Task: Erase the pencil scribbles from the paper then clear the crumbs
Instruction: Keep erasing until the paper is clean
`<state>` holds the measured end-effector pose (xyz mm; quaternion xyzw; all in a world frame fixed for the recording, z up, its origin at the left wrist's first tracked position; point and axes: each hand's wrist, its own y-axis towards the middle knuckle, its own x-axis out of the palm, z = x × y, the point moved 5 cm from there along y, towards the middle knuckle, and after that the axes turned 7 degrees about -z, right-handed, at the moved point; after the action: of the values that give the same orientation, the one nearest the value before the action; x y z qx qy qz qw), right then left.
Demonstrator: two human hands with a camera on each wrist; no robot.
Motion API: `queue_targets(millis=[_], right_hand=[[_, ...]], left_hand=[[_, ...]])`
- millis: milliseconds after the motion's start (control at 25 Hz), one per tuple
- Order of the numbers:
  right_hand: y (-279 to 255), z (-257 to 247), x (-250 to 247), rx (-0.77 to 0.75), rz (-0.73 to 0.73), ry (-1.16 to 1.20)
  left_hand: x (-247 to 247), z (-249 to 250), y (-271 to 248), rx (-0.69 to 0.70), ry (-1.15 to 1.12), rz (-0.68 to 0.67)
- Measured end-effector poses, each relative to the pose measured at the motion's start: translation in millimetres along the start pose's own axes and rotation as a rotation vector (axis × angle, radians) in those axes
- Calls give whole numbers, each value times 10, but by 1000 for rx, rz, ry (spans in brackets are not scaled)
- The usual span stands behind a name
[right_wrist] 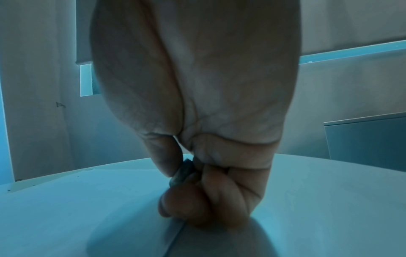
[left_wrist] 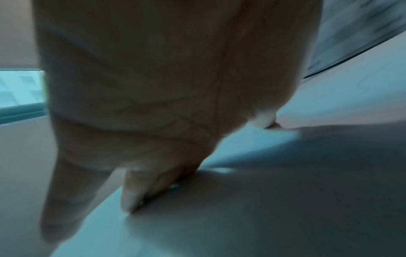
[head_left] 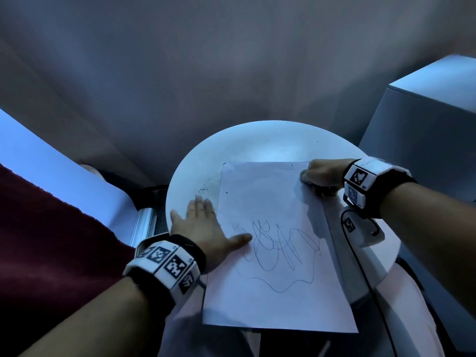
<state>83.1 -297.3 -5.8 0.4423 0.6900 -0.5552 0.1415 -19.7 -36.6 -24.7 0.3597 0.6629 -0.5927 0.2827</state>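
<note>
A white sheet of paper (head_left: 270,228) lies on the round white table (head_left: 257,140), its near end overhanging the edge. Pencil scribbles (head_left: 278,248) cover its lower middle; the upper part looks blank. My left hand (head_left: 203,222) lies flat with fingers spread, palm on the table and thumb pressing the paper's left edge. My right hand (head_left: 319,173) is curled at the paper's far right corner. In the right wrist view its thumb and fingers (right_wrist: 211,187) pinch a small dark eraser (right_wrist: 183,171) down against the surface.
Dark eraser crumbs (head_left: 203,189) are scattered on the table left of the paper. A grey cabinet (head_left: 425,119) stands at the right, a dark red cloth (head_left: 46,240) at the left. A black cable (head_left: 360,266) runs from my right wrist.
</note>
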Motion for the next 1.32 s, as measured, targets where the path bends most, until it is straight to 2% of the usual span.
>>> queue_targets(millis=[40,80,160,240,280,400,440,480,640,800,880,1000,1080,1160,1320], right_hand=[[3,4,-1,3,-5,3],[8,3,0,3,-11,12],[13,-2,1,1,-9,22],[20,-6,0,2,4,6],[26,-1,-5,3,6,-8],[56,23,-8,11,-1,-35],[66,36,-9,12,-8,-35],[79,41,-8,9,-11,-34],[72,118,-19,2,-16,-44],[-70,223,-79,-28,4,-83],[-243,86,-54,-144,75,-187],[-562,-395,210,-486,155,-301],[-648,-691,455,-657,173,-369],[-570,-865,625,-741,175,-438],[-520,-907,790,-792,158,-536]], left_hand=[[-16,-55,4,-14,-14,4],[-41,-18,9,35,-17,31],[-82,226,13,226,5,87],[-106,387,67,309,20,95],[-133,367,119,269,18,84],[-268,67,213,24,-23,36],[-277,-6,203,0,-21,28],[-262,-47,187,32,-12,31],[-91,46,93,386,74,2],[-19,86,146,435,85,81],[-27,117,175,441,84,105],[-68,168,241,449,63,116],[-88,181,292,456,61,121],[-90,177,329,468,71,122],[-69,161,352,484,73,114]])
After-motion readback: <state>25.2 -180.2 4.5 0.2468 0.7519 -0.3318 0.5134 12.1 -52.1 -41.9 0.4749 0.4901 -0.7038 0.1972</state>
